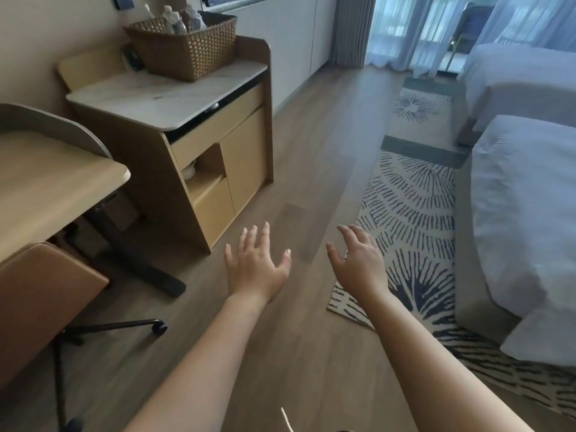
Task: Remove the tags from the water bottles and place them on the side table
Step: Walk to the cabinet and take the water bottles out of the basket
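Note:
Several clear water bottles [174, 21] stand in a woven brown basket [187, 53] at the back of a side table [149, 98] with a pale marble top, at the upper left. Tags on the bottles are too small to make out. My left hand [254, 265] and my right hand [358, 265] are stretched out in front of me over the wooden floor, palms down, fingers spread and straight. Both hold nothing. They are well short of the side table and the basket.
A wooden desk [46, 179] and a tan swivel chair [34, 300] stand at the left. Two beds with white covers [526, 198] line the right side, with a patterned rug [408, 226] beside them. Wooden floor runs between toward curtained windows.

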Demonstrator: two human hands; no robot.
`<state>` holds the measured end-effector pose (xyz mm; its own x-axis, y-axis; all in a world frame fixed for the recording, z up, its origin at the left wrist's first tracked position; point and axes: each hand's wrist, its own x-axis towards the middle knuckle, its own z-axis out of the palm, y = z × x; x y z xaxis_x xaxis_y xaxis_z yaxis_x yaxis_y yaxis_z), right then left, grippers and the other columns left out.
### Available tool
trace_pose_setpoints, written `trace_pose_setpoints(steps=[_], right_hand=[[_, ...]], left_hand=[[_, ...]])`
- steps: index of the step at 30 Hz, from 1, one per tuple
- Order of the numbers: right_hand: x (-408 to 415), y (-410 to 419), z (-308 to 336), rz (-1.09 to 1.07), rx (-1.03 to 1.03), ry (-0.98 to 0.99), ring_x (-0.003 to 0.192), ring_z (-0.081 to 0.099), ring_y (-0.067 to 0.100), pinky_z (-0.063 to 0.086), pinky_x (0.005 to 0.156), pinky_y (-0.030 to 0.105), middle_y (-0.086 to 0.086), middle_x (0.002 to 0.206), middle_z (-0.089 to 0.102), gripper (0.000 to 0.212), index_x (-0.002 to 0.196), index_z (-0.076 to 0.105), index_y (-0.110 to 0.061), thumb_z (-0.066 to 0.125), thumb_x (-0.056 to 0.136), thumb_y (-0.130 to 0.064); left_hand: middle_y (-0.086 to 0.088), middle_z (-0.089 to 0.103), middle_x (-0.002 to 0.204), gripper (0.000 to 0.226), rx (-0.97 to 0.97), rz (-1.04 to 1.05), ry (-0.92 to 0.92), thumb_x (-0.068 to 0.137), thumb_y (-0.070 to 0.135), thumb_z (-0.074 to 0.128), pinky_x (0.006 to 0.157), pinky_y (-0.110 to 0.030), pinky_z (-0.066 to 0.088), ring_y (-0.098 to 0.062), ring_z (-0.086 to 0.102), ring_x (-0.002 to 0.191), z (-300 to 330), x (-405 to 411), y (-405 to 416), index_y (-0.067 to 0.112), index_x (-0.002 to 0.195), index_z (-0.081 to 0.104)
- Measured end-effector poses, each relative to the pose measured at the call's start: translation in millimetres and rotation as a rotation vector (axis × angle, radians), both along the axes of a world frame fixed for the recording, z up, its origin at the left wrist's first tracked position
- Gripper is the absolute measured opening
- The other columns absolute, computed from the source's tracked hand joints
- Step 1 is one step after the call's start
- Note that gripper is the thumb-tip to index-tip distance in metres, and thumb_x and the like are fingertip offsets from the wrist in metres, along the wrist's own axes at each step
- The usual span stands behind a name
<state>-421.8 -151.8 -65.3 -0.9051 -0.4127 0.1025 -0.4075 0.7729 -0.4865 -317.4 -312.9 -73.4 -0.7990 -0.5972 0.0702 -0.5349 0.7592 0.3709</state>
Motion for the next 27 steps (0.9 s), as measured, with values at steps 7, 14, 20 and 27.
trace_pose_setpoints(steps=[7,14,20,27], right_hand=[[-102.8,-55.5,-11.0,0.028,-0.015,0.010,0.140,0.029,0.022,0.023,0.115,0.038,0.005,0.150,0.039,0.056,0.142,0.042,-0.021,0.045,0.093,-0.048],[-261.9,-143.1,-2.1,0.144,-0.045,0.022,0.140,0.028,0.021,0.023,0.115,0.038,0.004,0.149,0.040,0.053,0.141,0.043,-0.020,0.045,0.094,-0.045],[-383.8,-224.7,13.1,0.272,-0.062,0.004,0.139,0.028,0.021,0.024,0.114,0.038,0.003,0.148,0.040,0.053,0.140,0.044,-0.020,0.046,0.093,-0.045],[-470.4,-310.1,2.7,0.381,-0.071,-0.040,0.138,0.029,0.020,0.028,0.113,0.037,-0.001,0.148,0.040,0.052,0.139,0.044,-0.022,0.047,0.093,-0.046]], left_hand=[[-0.005,0.022,0.161,0.074,-0.010,0.023,0.004,0.091,0.060,0.034,0.117,-0.052,0.008,-0.021,0.010,0.149,-12.2,-101.2,-53.1,0.026,0.154,0.014],[-0.004,0.019,0.162,0.076,-0.046,0.094,-0.034,0.090,0.064,0.029,0.117,-0.053,0.008,-0.023,0.008,0.150,-3.9,-250.3,-130.6,0.027,0.154,0.014],[-0.005,0.021,0.161,0.077,-0.072,0.192,-0.001,0.089,0.065,0.027,0.117,-0.055,0.009,-0.024,0.010,0.149,19.7,-364.0,-197.7,0.025,0.154,0.016],[-0.005,0.022,0.161,0.076,-0.061,0.299,0.032,0.089,0.064,0.030,0.117,-0.055,0.009,-0.023,0.011,0.149,18.6,-439.9,-265.2,0.023,0.153,0.018]])
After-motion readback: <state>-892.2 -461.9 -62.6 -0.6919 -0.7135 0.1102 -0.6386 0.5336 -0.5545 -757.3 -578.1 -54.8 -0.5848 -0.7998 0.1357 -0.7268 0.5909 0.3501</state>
